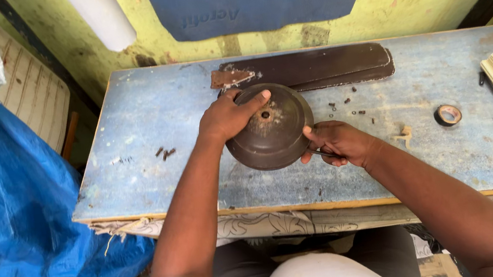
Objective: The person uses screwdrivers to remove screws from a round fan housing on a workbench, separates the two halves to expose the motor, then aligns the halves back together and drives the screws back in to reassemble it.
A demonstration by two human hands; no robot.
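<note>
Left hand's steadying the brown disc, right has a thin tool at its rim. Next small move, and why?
Probably keep the left hand pressing the brown disc down while the right hand works the thin tool at its lower-right rim: the disc sits tilted and could slip.

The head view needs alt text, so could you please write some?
A person's left hand steadies a round brown metal cover on a worn blue table, while the right hand works a thin tool at its rim. Dark blades, screws and tape lie nearby.
</note>
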